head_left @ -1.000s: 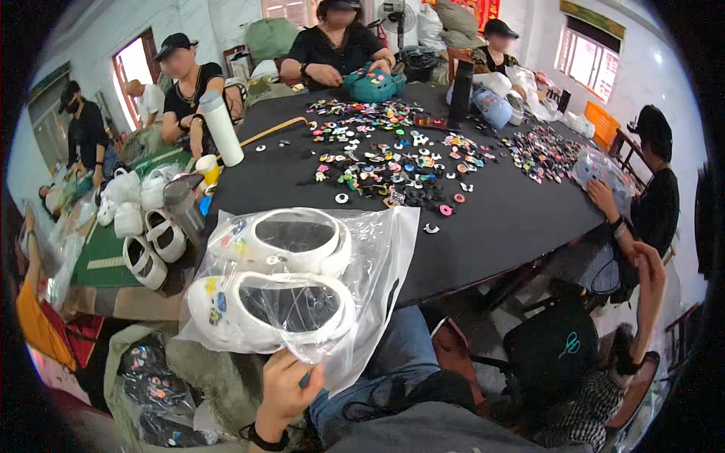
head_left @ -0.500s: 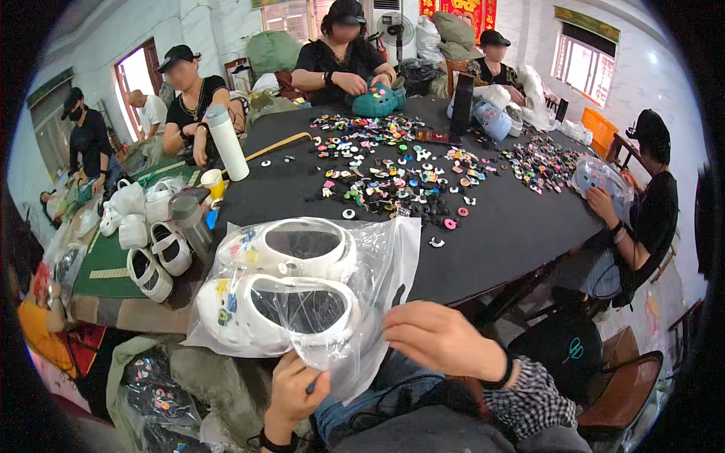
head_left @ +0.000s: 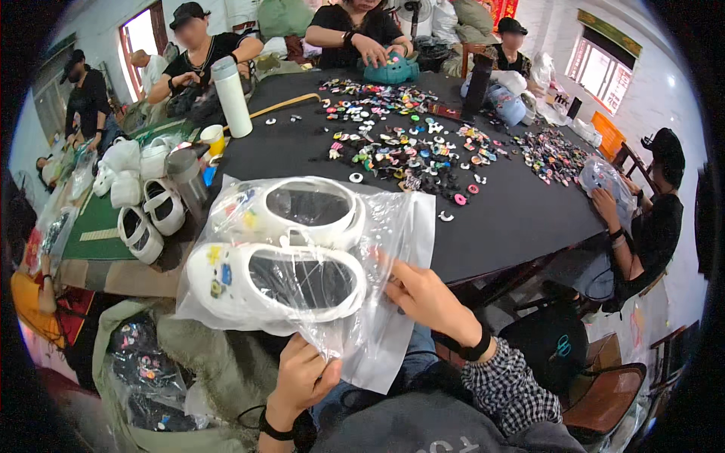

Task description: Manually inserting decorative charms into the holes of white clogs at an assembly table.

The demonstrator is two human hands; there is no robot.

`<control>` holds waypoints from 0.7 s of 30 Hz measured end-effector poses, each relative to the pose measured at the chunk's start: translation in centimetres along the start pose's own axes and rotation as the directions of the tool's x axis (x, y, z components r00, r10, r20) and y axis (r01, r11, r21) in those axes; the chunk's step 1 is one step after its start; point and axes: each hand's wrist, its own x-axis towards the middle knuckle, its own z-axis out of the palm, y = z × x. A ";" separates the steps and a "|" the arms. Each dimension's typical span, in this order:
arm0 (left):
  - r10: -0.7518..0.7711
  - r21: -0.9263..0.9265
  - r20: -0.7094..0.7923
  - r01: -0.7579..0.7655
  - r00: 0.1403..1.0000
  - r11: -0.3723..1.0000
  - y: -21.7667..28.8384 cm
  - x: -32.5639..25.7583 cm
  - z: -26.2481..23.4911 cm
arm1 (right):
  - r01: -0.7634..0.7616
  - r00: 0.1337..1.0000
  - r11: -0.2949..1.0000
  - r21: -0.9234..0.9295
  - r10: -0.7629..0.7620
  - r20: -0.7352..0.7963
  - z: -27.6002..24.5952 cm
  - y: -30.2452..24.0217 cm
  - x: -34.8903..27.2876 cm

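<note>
A clear plastic bag lies at the near edge of the black table with a pair of white clogs inside; small coloured charms dot the shoes. My left hand pinches the bag's lower open end from below. My right hand grips the bag's right side, fingers pressed on the plastic next to the nearer clog.
Several small coloured charms are spread over the table's middle. A tall white bottle and yellow cup stand at left, more white clogs beyond. Other people sit around the table. A sack of charms sits by my left knee.
My right hand came up from the lower right and took hold of the bag's right side. The bag with the clogs has shifted slightly toward me.
</note>
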 end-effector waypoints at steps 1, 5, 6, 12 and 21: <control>-0.005 0.004 0.001 0.005 1.000 1.000 0.1 0.1 -0.1 | 0.002 1.000 1.000 0.005 -0.002 0.004 0.1 -0.3 0.5; 0.032 0.056 0.010 -0.032 0.999 0.998 0.3 0.2 -0.3 | 0.168 0.985 0.985 0.046 -0.165 -0.055 -0.4 -1.8 2.4; 0.018 0.061 0.019 -0.019 1.000 0.998 0.4 0.0 -0.3 | 0.272 0.956 0.960 0.060 -0.263 -0.130 -0.2 -2.2 3.0; -0.005 -0.030 -0.014 0.005 1.000 1.000 0.4 -0.4 -0.2 | 0.445 0.878 0.852 -0.275 -0.476 -0.053 0.5 -0.8 6.3; -0.003 0.016 0.100 0.001 0.995 1.000 0.2 -1.8 -1.8 | 0.612 0.779 0.601 -0.515 -0.569 0.262 -2.1 -5.8 9.2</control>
